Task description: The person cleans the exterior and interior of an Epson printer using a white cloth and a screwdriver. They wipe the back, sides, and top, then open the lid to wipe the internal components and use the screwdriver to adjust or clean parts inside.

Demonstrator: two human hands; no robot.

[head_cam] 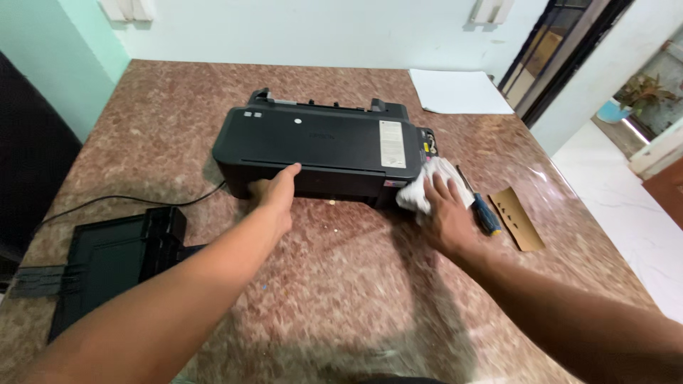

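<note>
- A black printer (320,153) sits flat on the mottled brown stone bench (341,284), a little above the middle of the frame, with its lid closed.
- The left hand (276,193) reaches in from the lower left and grips the printer's front edge: the thumb lies on top of the lid and the fingers curl under the front lip.
- The right hand (447,217) comes in from the lower right and presses a crumpled white cloth (430,186) against the printer's front right corner, fingers spread over the cloth.
- The cloth touches both the printer and the bench.
- A screwdriver (480,206) with a blue and black handle lies on the bench just beside the right hand, toward the right of the frame.
- A flat brown piece of card (518,219) lies just right of the screwdriver.
- A black tray (107,263), apart from the printer, lies at the lower left of the frame, partly under the left forearm.
- A black cable (128,200) runs across the bench from the left edge toward the printer's left side.
- A white sheet of paper (459,91) lies at the far edge of the bench, upper right of the printer.
</note>
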